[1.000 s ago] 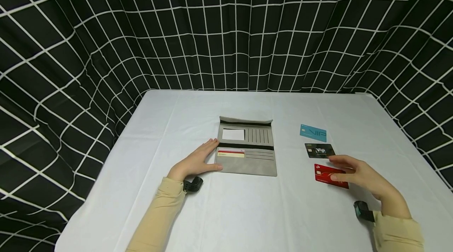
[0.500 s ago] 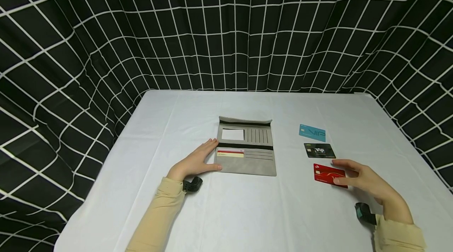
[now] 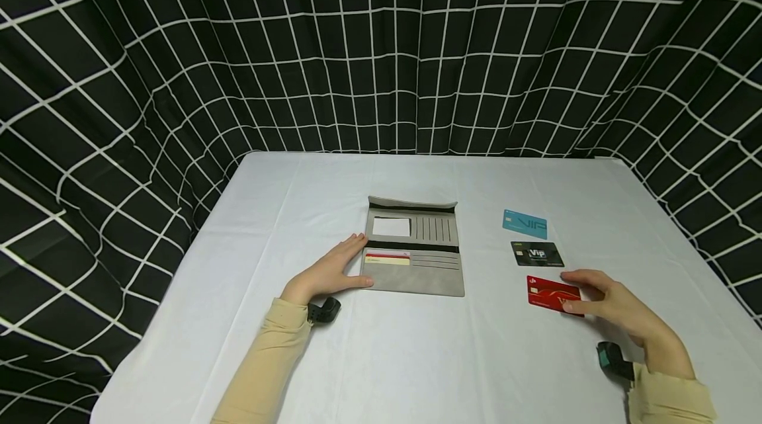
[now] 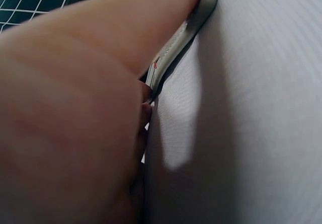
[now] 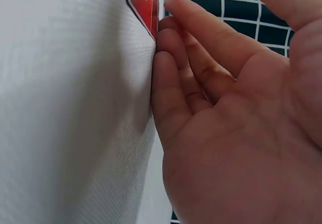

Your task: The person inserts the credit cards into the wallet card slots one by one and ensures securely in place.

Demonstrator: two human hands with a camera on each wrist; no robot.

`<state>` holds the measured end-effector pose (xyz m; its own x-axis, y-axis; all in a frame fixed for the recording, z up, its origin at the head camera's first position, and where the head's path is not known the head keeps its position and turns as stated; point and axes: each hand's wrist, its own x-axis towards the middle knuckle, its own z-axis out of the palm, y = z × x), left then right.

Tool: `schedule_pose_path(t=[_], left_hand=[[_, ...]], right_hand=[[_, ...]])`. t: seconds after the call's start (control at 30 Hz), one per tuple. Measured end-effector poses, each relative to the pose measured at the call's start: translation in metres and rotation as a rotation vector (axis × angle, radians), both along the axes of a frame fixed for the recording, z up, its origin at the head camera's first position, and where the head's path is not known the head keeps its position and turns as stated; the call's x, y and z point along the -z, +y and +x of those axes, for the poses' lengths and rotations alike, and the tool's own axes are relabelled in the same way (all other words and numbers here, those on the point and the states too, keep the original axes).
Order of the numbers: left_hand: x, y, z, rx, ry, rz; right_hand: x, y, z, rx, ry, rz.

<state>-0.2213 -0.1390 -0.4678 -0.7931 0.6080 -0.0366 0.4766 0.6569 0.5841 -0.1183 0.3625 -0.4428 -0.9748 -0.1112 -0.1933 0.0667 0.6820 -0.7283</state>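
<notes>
An unfolded grey wallet (image 3: pixel 414 278) lies in the middle of the white table. A white card (image 3: pixel 391 227) shows in its upper half, a red and cream card (image 3: pixel 387 258) in its lower half. My left hand (image 3: pixel 327 270) rests with straight fingers at the wallet's left edge, its thumb on the lower corner. At the right, a red card (image 3: pixel 548 293) lies flat. My right hand (image 3: pixel 619 305) is at its right end, the thumb over the card and the forefinger just past its far edge. In the right wrist view the fingers, slightly bent, touch the tabletop beside the red card (image 5: pixel 144 5).
Beyond the red card lie a black card (image 3: pixel 538 254) marked Vip and a blue card (image 3: pixel 525 224). A white cloth covers the table (image 3: pixel 297 199). A black curtain (image 3: pixel 393 47) with a white grid surrounds its back and sides.
My right hand has drawn back slightly to the right and towards me, its forefinger leaving the black card's edge. The left hand has stayed at the wallet.
</notes>
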Motion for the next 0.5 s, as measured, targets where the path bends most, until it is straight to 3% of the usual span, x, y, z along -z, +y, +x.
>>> schedule_pose_path(t=[0.5], left_hand=[[0.0,0.0003,-0.0004,-0.002,-0.012,0.014]], right_hand=[[0.0028,-0.004,-0.0012,-0.024,0.053,0.021]])
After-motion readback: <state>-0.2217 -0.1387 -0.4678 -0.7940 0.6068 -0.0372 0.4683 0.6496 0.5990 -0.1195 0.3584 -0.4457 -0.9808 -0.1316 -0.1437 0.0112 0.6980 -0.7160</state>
